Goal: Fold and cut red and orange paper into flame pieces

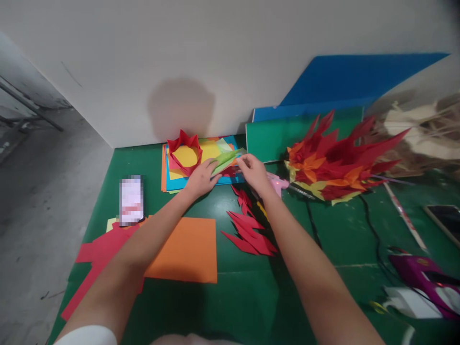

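Note:
Pale green paper is bunched or folded over a stack of coloured sheets against the wall. My left hand has its fingers and thumb around the near left end of this paper. At the other end, my right hand is closed in a pinch on its edge; the fingertips are partly hidden. On the stack, left of my left hand, stands a red pointed paper ring. Just beyond my right wrist lies a pink glue gun, partly covered by the arm.
Red paper leaf shapes lie between my forearms. Orange sheets, red strips and a phone are at left. A red and orange paper arrangement stands right, near cords, a purple device and another phone.

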Demonstrator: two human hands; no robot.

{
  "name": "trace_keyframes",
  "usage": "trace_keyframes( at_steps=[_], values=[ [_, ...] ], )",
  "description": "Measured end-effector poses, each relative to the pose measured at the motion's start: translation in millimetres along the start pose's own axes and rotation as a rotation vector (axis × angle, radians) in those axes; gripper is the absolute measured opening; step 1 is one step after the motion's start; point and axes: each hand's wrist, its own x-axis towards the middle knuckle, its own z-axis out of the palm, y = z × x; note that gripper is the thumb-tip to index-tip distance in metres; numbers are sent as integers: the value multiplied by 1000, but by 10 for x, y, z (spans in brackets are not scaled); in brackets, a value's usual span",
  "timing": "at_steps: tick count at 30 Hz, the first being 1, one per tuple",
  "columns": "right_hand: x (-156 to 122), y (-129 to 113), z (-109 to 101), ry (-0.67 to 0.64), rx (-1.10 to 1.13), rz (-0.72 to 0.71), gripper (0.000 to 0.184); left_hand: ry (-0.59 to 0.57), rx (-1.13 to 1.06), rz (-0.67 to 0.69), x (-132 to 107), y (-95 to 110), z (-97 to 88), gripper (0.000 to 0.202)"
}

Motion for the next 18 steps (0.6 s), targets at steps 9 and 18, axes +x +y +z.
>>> trace_keyframes(
  at_steps=[9, 18],
  values=[
    [41, 39, 50, 20, 355, 194, 19, 30, -24, -58, 67, -26, 69, 33],
    [-135, -308, -76, -96, 431, 145, 11, -135, -62, -98, 114, 2, 22, 44]
  ],
)
